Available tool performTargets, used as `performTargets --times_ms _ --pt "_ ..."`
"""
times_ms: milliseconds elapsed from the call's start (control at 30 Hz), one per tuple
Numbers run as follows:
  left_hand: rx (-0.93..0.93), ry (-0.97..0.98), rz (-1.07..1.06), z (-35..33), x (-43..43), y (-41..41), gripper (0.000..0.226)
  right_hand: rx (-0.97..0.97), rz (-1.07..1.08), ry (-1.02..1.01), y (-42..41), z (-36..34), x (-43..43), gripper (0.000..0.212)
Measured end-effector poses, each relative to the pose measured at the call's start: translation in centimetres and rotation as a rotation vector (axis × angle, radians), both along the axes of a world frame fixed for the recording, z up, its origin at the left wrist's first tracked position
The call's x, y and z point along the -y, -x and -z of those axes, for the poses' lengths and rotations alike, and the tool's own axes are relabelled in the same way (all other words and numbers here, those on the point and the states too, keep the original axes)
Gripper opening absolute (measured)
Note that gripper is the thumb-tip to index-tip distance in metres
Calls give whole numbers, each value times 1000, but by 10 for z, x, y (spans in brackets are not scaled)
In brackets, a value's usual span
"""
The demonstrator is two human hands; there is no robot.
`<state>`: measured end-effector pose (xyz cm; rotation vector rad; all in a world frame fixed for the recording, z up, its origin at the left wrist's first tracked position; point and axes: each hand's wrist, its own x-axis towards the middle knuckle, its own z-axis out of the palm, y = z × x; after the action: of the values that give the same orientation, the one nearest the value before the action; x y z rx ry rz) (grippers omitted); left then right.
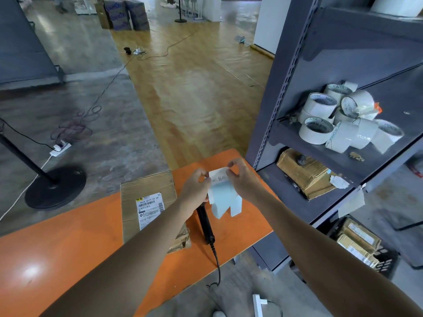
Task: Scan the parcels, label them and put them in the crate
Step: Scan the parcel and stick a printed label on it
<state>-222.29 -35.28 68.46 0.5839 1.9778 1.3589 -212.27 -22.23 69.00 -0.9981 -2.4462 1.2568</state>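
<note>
As fingers pinch it, white handwritten label, blue backing

both hands pinch label strip above orange table; parcel beside scanner.

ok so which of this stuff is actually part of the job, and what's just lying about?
In the job: label strip, pinched by left hand and right hand; parcel on the orange table; black scanner beside it; crate, lower right.

Lying about: tape rolls and cardboard box on the shelving; power strip and stand base on the floor.
</note>
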Motion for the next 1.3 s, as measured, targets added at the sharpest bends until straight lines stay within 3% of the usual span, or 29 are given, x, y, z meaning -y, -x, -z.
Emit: performTargets --times_ms 167,267,400,633,800,900,967,1300 --pt "87 -8 -74 -1 -8 -4 10 -32 -30 121 -13 -7 1 55" --pt "200 -5 -84 -1 -13 -7 11 -39 -46 125 -19 -8 0 55" --pt "246 11 -85 0 -17 -11 30 -2 -77 109 -28 -5 -3 49" --pt "132 23 -41 10 -20 -14 10 30 -106 106 -35 -1 -6 40" --pt "156 38 -85 12 -28 -16 10 -2 -99 159 -37 2 -3 69" --pt "251 18 -134 11 -31 -15 15 -49 -32 226 -41 4 -2 95" --pt "320 -7 -130 10 -34 -17 17 -45 -30 214 -44 6 -4 100" --pt "400 -39 -107 8 -50 -31 17 -91 178 363 -57 22 -27 71"
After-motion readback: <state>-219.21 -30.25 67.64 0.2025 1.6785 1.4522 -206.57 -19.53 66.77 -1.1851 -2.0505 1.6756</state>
